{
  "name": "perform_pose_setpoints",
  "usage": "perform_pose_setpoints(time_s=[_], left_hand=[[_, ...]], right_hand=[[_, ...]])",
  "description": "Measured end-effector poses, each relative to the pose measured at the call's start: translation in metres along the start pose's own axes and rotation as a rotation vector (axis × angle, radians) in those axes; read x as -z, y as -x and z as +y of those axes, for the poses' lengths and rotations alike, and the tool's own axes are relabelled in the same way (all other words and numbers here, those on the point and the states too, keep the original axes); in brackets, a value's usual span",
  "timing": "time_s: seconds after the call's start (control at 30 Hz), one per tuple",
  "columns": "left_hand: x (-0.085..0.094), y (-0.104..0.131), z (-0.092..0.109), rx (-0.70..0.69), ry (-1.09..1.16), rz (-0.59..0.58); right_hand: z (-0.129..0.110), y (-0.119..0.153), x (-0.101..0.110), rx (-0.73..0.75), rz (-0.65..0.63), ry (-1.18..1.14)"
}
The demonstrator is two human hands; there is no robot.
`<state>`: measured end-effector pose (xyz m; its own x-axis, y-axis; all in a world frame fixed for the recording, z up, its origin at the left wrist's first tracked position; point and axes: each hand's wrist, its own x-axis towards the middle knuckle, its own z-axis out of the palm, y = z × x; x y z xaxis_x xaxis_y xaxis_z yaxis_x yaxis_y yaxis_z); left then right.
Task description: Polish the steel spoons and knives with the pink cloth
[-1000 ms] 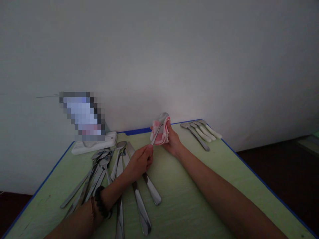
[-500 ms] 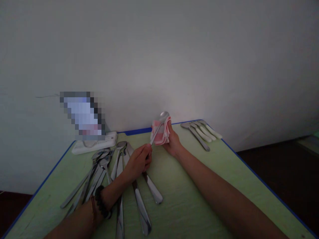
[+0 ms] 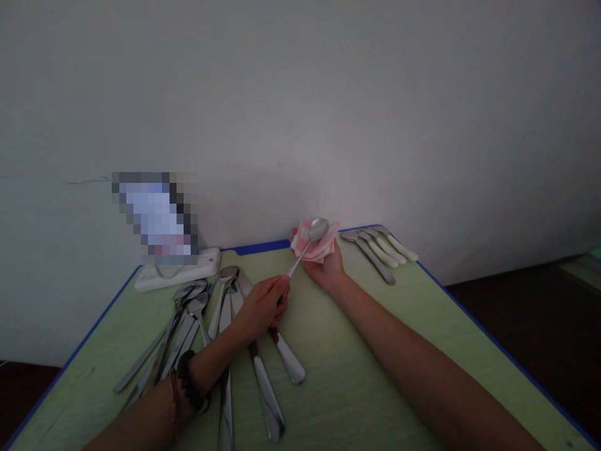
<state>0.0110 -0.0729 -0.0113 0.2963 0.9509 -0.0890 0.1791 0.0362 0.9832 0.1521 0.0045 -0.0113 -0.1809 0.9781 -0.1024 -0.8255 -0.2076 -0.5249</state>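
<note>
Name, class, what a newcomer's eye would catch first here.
Probably the bright, pixelated screen at the table's far left, against the dull wall. Next, at the centre, the pink-and-white cloth in the right hand, under the spoon that the left hand holds.

From here I see a plain room, perhaps a home: green table point(image 3: 338, 363) against a bare wall point(image 3: 300, 113).

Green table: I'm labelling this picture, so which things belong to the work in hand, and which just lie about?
Work in hand:
- spoon, in the left hand
- pink-and-white cloth, in the right hand
- probably the left cutlery pile and right cutlery group

Seemingly just there:
- pixelated device
- white block
</note>
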Motion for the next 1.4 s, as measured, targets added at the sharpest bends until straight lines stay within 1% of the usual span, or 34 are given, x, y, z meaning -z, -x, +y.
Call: perform_pose_setpoints(time_s=[0.07,0.13,0.33,0.43,0.57,0.67,0.83,0.97,1.07,1.2,1.4], left_hand=[[0.001,0.000,0.001,0.019,-0.022,-0.019],[0.001,0.000,0.002,0.035,-0.039,-0.025],[0.001,0.000,0.003,0.030,-0.093,-0.022],[0.000,0.000,0.004,0.030,-0.128,-0.018],[-0.001,0.000,0.005,0.031,-0.136,-0.006],[-0.002,0.001,0.004,0.013,-0.131,0.001],[-0.001,0.002,0.003,0.015,-0.136,0.031],[-0.002,0.001,0.002,0.029,-0.123,0.040],[-0.003,0.002,0.004,0.023,-0.167,0.039],[-0.006,0.004,0.005,-0.015,-0.301,0.062],[-0.005,0.005,0.002,-0.091,-0.450,0.046]], right_hand=[[-0.001,0.003,0.000,0.015,-0.045,-0.012],[-0.002,0.004,-0.001,0.023,-0.052,-0.020],[-0.004,0.000,-0.001,0.024,0.004,-0.004],[-0.001,-0.003,-0.001,0.010,0.015,0.012],[0.006,-0.006,0.001,0.043,0.052,0.040],[0.009,-0.007,0.002,0.013,0.064,0.085],[0.008,-0.003,0.001,-0.056,-0.016,0.191],[0.009,0.000,-0.002,-0.053,0.014,0.256],[0.011,-0.001,-0.004,0.003,0.092,0.269],[0.012,-0.005,-0.001,0.124,0.183,0.269],[0.006,-0.009,0.005,0.287,0.227,0.263]])
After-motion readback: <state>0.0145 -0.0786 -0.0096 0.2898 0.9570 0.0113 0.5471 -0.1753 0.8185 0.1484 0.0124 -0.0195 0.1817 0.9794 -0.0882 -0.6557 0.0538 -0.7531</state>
